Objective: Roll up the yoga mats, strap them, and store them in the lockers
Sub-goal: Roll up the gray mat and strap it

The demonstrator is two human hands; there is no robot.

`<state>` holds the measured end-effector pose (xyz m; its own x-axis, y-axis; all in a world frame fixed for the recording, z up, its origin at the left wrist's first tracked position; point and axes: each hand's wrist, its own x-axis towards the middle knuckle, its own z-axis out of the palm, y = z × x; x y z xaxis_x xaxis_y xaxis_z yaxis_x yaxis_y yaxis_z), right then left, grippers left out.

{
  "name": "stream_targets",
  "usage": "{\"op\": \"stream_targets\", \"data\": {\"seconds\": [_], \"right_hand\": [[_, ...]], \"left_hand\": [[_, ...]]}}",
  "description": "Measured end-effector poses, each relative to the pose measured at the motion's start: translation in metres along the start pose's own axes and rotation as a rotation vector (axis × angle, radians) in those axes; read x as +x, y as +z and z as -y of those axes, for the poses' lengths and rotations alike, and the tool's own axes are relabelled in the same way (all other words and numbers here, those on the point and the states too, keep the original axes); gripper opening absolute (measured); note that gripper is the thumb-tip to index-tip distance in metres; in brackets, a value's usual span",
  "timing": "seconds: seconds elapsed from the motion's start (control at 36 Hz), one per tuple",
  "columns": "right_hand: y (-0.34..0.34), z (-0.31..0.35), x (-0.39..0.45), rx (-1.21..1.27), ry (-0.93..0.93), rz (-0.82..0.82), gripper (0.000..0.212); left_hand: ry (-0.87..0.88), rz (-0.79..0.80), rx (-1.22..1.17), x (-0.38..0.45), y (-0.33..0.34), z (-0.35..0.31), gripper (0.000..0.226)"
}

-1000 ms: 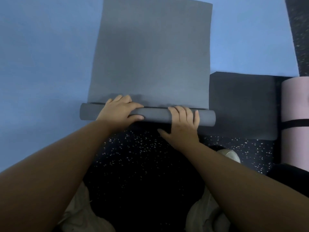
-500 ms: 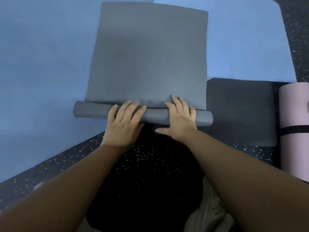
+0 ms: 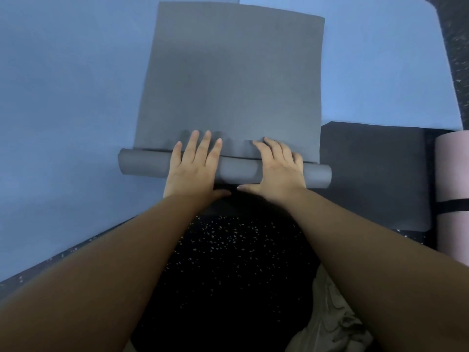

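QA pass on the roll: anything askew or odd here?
Slightly. The grey mat roll sticks out past the flat sheet's left and right edges, so it looks off-square. Both hands, left and right, press flat on it. Nothing damaged.

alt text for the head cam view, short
Left hand and right hand press flat on the rolled end of a grey yoga mat lying over blue mats. A strapped pink mat lies at right.

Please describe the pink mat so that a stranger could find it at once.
Look at the right edge of the view, beside the dark flat mat. The pink mat lies there already rolled. Unlike the grey mat, it has a black strap around it.
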<state>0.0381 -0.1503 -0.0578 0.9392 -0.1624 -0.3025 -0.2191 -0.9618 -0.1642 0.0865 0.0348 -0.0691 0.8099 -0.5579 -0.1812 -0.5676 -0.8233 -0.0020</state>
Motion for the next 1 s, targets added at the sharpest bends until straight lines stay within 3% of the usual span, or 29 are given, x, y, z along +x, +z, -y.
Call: {"op": "stream_targets", "data": {"seconds": [0.14,0.25,0.31,0.53,0.61,0.69,0.78,0.86,1.0], "right_hand": [[0.002,-0.004,0.001,-0.009,-0.078,-0.144,0.096],[0.022,0.000,-0.012,-0.018,-0.115,-0.459,0.064],[0.034,0.008,-0.023,-0.038,-0.089,-0.537,0.052],[0.033,0.022,-0.020,-0.032,0.048,-0.193,0.087],[0.023,0.016,-0.015,-0.036,0.026,-0.024,0.094],[0.014,0.015,-0.011,-0.006,0.024,0.085,0.097],[0.011,0.013,-0.005,-0.002,0.024,0.111,0.098],[0.007,0.012,-0.001,0.002,0.015,0.129,0.098],[0.003,0.010,0.006,0.028,0.016,0.121,0.094]], "left_hand": [[-0.012,0.031,-0.010,0.010,-0.002,0.002,0.118],[-0.013,0.068,-0.042,0.019,-0.007,0.005,0.114],[-0.016,0.098,-0.075,0.025,-0.010,0.008,0.115],[0.005,0.153,-0.109,0.038,-0.017,0.013,0.121],[0.055,-0.023,-0.092,0.032,-0.012,0.016,0.111],[0.137,-0.392,-0.049,0.021,0.009,0.018,0.076],[0.174,-0.578,-0.017,0.007,0.027,0.020,0.047],[0.169,-0.608,0.035,-0.002,0.036,0.022,0.046],[0.097,-0.529,0.067,0.001,0.031,0.017,0.054]]}}
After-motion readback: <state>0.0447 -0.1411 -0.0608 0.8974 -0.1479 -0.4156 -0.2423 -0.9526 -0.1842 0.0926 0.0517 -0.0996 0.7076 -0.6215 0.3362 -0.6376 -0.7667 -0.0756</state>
